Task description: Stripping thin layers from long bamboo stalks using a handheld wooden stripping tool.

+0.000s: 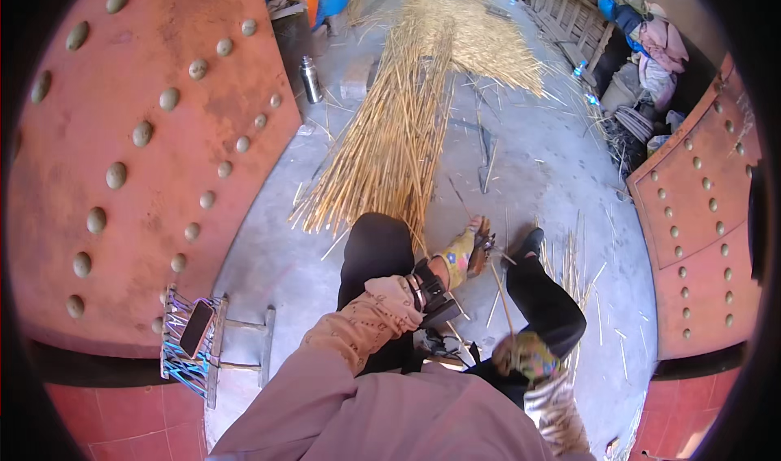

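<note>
A grey floor (561,168) carries a bundle of straw stalks (382,139), its long axis running away from the person and leaning right at the far end. Red studded doors (163,70) flank the bundle; a steel flask (311,80) stands to its left, and a stool (213,355) bearing a phone (196,328) is nearer the person. Right of the bundle's near end, the gloved left hand (460,256) is closed on a dark brown piece (482,251). Farther right and nearer the person, the gloved right hand (527,355) grips a single stalk (503,297), pointing away and slightly left, toward the left hand; whether it touches the brown piece is unclear.
</note>
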`<state>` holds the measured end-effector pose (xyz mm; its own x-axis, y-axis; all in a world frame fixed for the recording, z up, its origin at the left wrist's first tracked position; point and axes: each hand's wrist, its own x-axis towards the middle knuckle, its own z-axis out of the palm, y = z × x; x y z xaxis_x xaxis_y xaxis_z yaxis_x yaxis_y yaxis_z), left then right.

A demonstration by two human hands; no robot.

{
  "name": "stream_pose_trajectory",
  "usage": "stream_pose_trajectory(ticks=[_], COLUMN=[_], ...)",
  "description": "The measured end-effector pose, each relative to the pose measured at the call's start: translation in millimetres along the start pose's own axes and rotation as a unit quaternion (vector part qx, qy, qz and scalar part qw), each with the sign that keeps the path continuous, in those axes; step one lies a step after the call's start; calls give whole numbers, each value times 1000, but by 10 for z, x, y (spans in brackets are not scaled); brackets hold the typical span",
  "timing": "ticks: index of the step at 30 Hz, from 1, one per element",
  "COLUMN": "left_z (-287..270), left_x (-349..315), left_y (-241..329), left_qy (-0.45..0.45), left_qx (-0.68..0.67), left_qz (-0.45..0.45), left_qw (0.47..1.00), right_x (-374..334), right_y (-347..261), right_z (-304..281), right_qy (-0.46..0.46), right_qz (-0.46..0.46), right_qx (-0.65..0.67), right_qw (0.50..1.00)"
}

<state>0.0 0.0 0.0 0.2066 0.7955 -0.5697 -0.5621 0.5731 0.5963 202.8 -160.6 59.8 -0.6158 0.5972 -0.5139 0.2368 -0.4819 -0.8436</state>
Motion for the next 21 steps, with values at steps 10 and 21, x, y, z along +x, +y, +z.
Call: stream_pose_trajectory(ticks=[10,21], left_z=[1000,1193], left_x=[-1047,-1418], left_y=[-656,-461], left_qy=[-112,-135], left_qx=[65,69], left_qz=[-29,77], left_qw=[991,985], right_x=[-968,-1550], right_y=[584,1188], right_z=[279,430], right_qy=[269,293], right_qz=[-84,-16], right_qx=[190,-33], right_qw=[941,955])
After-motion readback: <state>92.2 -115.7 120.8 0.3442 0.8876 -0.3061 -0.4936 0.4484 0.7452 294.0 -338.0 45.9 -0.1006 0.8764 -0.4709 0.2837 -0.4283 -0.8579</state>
